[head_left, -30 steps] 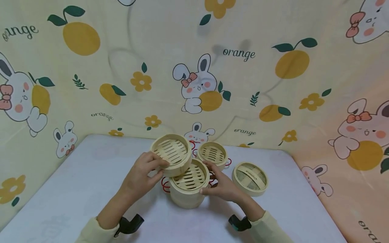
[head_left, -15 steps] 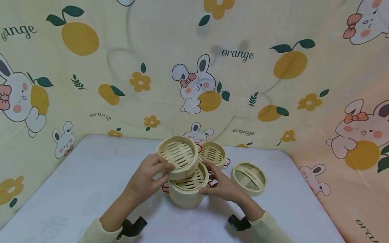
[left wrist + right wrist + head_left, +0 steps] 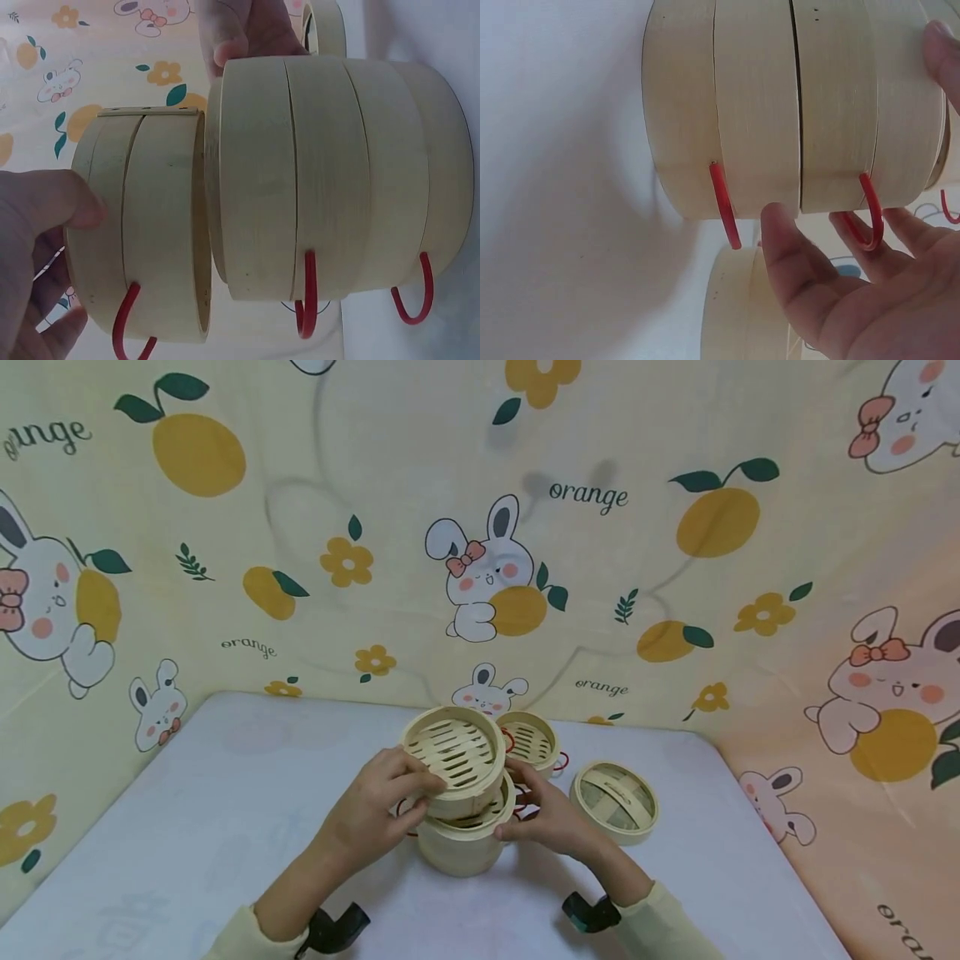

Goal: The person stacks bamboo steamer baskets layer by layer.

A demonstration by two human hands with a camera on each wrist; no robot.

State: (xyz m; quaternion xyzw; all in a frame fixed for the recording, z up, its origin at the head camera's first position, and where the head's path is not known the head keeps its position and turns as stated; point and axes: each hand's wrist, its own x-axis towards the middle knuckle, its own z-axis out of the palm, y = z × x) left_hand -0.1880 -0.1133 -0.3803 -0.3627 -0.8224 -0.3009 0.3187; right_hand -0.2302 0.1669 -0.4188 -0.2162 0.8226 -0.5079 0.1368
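Note:
My left hand [image 3: 375,810] grips the near left rim of a small round bamboo steamer basket [image 3: 453,752] with a slatted floor. This basket is tilted close over a stack of two bamboo steamer baskets [image 3: 459,853], covering much of the top slats. In the left wrist view its lower edge lies right beside the stack's top rim [image 3: 217,187]. Red loop handles [image 3: 306,300] stick out from the baskets' sides. On the stack's right side my right hand [image 3: 553,818] holds the wall, thumb in front and fingers round the far side, beside a red handle [image 3: 871,217].
Another slatted steamer basket [image 3: 528,735] with red handles stands behind the stack. To the right lies a woven bamboo lid [image 3: 615,802] with a strap across its top. A white table [image 3: 247,827] carries everything, and a patterned cloth [image 3: 405,468] hangs behind it.
My left hand has brought its basket to the right and slightly down, so it covers more of the stack's top. The right hand and the stack stay nearly still.

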